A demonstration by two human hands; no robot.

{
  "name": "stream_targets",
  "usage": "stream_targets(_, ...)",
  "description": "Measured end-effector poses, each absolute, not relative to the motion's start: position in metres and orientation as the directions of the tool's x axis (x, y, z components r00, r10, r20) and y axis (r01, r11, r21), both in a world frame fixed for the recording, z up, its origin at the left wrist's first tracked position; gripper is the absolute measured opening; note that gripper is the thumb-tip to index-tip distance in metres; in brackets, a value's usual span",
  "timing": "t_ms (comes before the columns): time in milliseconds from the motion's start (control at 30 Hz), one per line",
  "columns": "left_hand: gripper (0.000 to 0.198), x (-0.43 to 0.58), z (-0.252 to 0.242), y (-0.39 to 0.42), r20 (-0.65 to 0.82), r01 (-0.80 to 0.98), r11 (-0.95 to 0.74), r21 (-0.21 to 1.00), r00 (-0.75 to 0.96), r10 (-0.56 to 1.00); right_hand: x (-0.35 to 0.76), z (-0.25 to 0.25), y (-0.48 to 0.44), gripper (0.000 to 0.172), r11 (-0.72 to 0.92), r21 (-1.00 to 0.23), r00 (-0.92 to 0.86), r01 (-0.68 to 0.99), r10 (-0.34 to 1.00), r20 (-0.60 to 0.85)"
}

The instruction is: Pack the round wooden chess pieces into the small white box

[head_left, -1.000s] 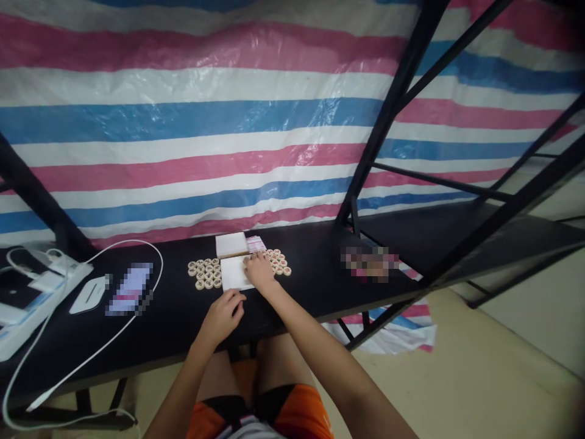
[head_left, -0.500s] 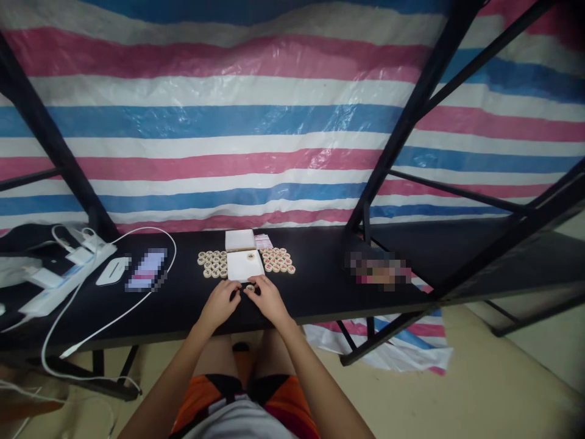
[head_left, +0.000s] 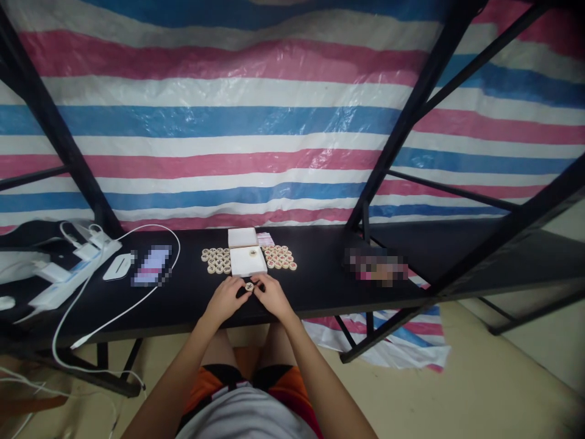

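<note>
A round wooden Chinese chess piece [head_left: 249, 286] with a dark character is between my two hands, just in front of the box. My left hand [head_left: 225, 299] has its thumb and fingertips at the piece's left edge. From the other side, my right hand [head_left: 273, 295] pinches the piece's right edge. Beyond them lies an open white box [head_left: 247, 263] with one piece [head_left: 253, 253] inside. Rows of dark-marked pieces [head_left: 218, 260] lie left of the box, and red-marked pieces [head_left: 280, 256] sit to its right.
The box lid [head_left: 242, 237] and a pink-white paper [head_left: 264, 239] lie behind the box. On the left are a phone [head_left: 153, 266], a white device [head_left: 119, 266], a power strip [head_left: 73, 277] and cables. A blurred item [head_left: 375, 267] rests near the right shelf post [head_left: 397, 152].
My left hand has come in to the right and now meets the piece, which was at my right hand. The piece shows more fully between both hands. The camera view has shifted slightly.
</note>
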State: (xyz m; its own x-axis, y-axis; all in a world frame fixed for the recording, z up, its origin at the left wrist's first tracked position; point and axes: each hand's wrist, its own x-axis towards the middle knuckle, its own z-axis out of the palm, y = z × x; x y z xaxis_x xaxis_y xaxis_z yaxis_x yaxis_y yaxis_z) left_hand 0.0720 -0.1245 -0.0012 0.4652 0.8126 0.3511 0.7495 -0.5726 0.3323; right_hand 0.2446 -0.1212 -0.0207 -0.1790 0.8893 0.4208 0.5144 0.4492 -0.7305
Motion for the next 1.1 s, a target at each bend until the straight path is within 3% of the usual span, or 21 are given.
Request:
stream_targets(167,0.014,0.067,0.000,-0.134,0.338,0.814,-0.513,0.271,0.419,0.843,0.242,-0.018,-0.124,0.035,0.445,-0.664,-0.186,0.601,0.886,0.425)
stream_targets(300,0.010,0.028,0.002,-0.140,0.320,0.908,-0.323,0.267,0.232,0.918,0.241,-0.021,-0.121,0.046,0.400,-0.642,-0.130,0.654,0.896,0.425)
stream_targets(467,0.017,-0.033,0.009,-0.120,0.320,0.980,-0.076,0.184,0.013,0.947,0.240,-0.024,-0.117,0.043,0.387,-0.616,-0.155,0.687,0.905,0.396)
stream_targets(867,0.035,-0.042,0.015,-0.062,0.262,0.945,-0.259,0.199,0.204,0.943,0.239,-0.022,-0.119,0.038,0.388,-0.635,-0.119,0.668,0.898,0.424)
stream_targets(1000,0.037,-0.032,0.023,-0.065,0.345,0.938,-0.220,0.268,0.120,0.931,0.236,-0.021,-0.121,0.039,0.384,-0.613,-0.109,0.691,0.893,0.436)
stream_targets(1100,0.031,0.005,0.035,-0.063,0.374,0.896,-0.353,0.270,0.240,0.896,0.237,-0.021,-0.120,0.042,0.349,-0.625,-0.033,0.698,0.888,0.459)
